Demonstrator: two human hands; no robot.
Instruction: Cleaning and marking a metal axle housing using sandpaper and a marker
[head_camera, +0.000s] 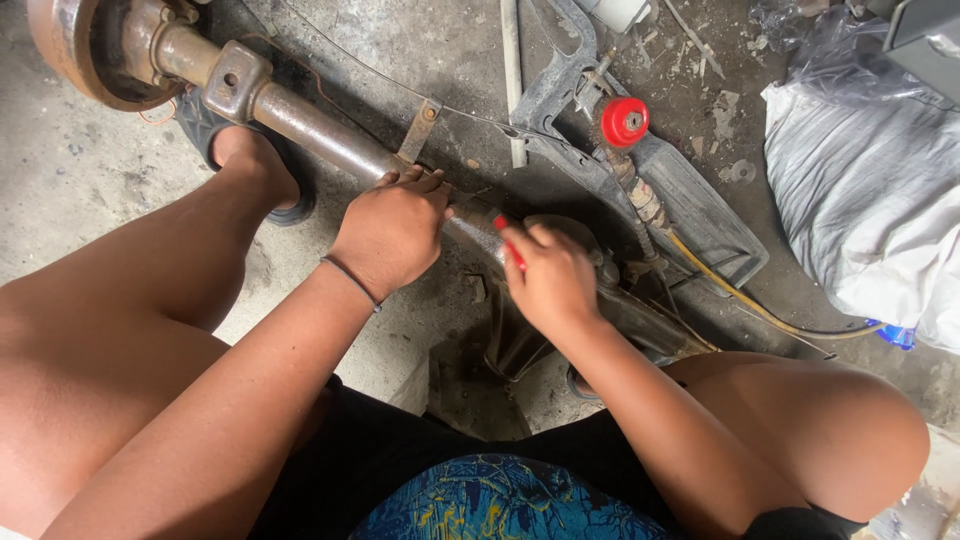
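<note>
Rusty axle tube (300, 125) runs upper-left to lower-right — left hand (390, 232) grips it, right hand (550, 275) pinches a red-handled tool (510, 245).

rusty brown axle (300, 120), red-handled tool (510, 245)

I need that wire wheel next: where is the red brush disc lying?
In the head view, the red brush disc lies upper right of the right hand, on the grey plastic panel, left of the white sack.

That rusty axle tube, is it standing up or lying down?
Lying down: the rusty axle tube runs flat across the concrete floor, with the left hand gripping it.
</note>
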